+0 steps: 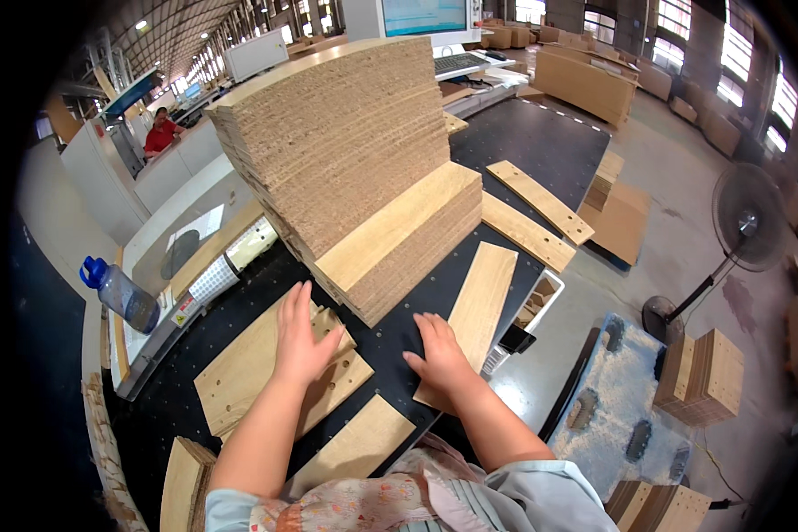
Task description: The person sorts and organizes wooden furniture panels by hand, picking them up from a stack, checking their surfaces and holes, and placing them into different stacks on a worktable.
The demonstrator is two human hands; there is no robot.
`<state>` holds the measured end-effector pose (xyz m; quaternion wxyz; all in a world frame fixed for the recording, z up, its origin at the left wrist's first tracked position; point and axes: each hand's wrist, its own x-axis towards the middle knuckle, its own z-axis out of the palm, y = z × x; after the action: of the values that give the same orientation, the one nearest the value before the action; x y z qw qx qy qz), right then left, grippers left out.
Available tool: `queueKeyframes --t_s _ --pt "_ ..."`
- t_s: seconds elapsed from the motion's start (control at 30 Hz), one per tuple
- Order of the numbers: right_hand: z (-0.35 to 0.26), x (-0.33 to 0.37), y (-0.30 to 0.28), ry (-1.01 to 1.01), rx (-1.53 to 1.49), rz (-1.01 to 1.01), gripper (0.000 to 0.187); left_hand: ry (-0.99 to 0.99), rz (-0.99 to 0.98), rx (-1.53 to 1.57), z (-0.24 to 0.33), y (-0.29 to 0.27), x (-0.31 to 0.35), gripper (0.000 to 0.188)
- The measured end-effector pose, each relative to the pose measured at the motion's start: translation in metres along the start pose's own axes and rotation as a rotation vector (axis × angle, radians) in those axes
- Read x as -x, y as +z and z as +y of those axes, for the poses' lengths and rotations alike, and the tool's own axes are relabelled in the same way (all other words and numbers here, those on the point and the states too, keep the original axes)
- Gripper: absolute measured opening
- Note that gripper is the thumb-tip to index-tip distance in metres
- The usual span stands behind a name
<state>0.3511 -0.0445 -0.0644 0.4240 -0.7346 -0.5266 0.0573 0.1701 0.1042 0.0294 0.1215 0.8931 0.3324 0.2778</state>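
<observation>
My left hand (301,344) is spread with its thumb apart, over a group of drilled wooden boards (239,365) on the black table (408,377). Nothing shows in its fingers. My right hand (441,356) is also open, fingers bent a little, beside a plain narrow board (486,293); I cannot tell whether it touches that board. In front of both hands rises a tall stack of particle boards (346,133). A shorter stack of narrow boards (399,232) stands against its near side. Close to my body lies another pale board (355,443).
Two drilled strips (541,201) lie at the far right of the table. A blue-capped bottle (124,293) stands at left, a monitor (424,16) at the back. Right are a floor fan (747,222), a dusty blue pallet (625,408) and board bundles (702,377). A person in red (161,133) sits far left.
</observation>
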Motion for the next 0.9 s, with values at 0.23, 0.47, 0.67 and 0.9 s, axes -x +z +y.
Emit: queueKeyframes --t_s 0.23,0.47,0.67,0.9 --pt "0.015 0.010 0.015 -0.105 0.093 0.026 0.063 -0.247 -0.045 0.005 0.000 0.042 -0.057 0.104" --pt "0.012 0.011 0.012 -0.118 0.065 0.036 0.059 -0.267 0.184 0.189 -0.002 0.053 -0.043 0.086" --pt "0.014 0.010 0.013 -0.079 0.039 -0.002 0.059 -0.257 0.249 0.346 -0.021 0.031 -0.004 0.085" --pt "-0.031 -0.010 0.014 0.324 -1.103 -0.040 0.058 -0.281 0.207 0.327 -0.018 -0.012 0.110 0.089"
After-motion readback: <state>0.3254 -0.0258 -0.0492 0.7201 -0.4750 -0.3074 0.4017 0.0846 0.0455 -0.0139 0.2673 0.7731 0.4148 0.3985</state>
